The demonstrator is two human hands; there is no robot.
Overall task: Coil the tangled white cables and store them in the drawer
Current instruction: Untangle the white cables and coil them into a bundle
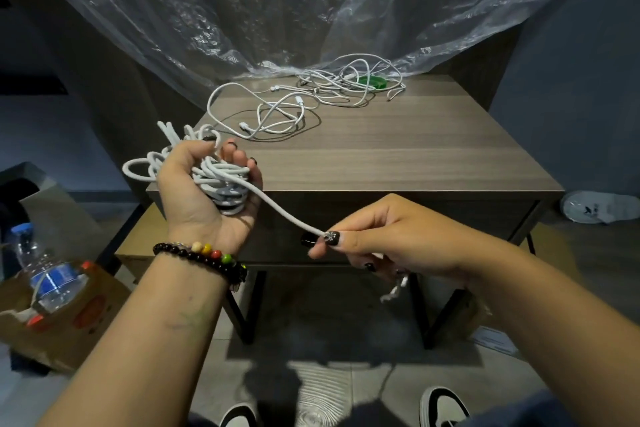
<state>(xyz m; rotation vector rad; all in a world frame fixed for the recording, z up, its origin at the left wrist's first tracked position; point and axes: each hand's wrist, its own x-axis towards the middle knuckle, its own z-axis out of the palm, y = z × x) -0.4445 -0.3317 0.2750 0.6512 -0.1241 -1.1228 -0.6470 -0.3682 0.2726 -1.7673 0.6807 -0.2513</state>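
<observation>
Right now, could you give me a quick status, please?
Left hand grips coiled cable; right hand pinches its tail. Two tangles on table. Drawer closed.

tabletop (398, 149) front bare, cables (277, 111) behind (tangled)

Hidden, cut off and blurred parts

The cable (287, 215) vanishes inside the right hand (388, 239); its tail below the hand is motion-blurred, so the plug cannot be made out. The left hand (204, 191) covers part of the coil (225, 187). A green thing (372, 83) lies half under the far tangle (346, 83), its kind unclear. The drawer (433, 218) front is dim, its knob (309, 239) partly behind the fingers. The bottom edge crops both shoes (445, 406).
</observation>
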